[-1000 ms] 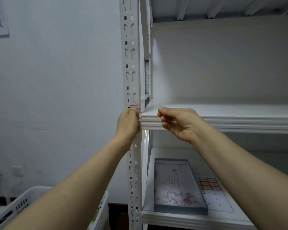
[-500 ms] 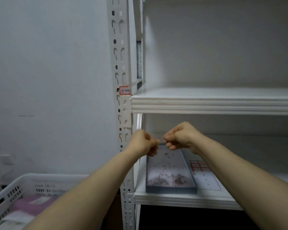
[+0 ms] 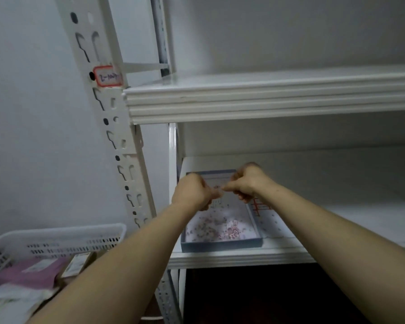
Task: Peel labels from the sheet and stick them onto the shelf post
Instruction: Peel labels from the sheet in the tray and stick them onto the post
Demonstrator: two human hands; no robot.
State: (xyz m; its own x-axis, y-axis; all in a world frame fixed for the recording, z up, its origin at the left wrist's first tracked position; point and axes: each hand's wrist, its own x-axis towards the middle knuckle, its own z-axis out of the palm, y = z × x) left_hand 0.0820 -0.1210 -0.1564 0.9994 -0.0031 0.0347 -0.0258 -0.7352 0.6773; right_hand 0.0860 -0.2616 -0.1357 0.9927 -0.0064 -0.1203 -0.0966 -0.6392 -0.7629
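A red-bordered label [image 3: 108, 76] with handwriting is stuck on the white perforated shelf post [image 3: 117, 127], just above the upper shelf's edge. My left hand [image 3: 193, 191] and my right hand [image 3: 246, 183] are both curled, and their fingertips meet over the blue tray [image 3: 221, 245] on the lower shelf. Whether anything small sits between the fingertips is too blurred to tell. The label sheet [image 3: 265, 208] with red-bordered labels lies to the right of the tray, partly hidden by my right wrist.
The tray holds several small reddish scraps. The upper shelf board [image 3: 267, 101] juts out above my hands. A white plastic basket [image 3: 56, 239] with pink and white packets stands on the floor at lower left. A plain wall is at the left.
Both hands dropped from the post at the upper shelf's level down over the tray. The label they covered now shows on the post. The view has tilted downward and closer.
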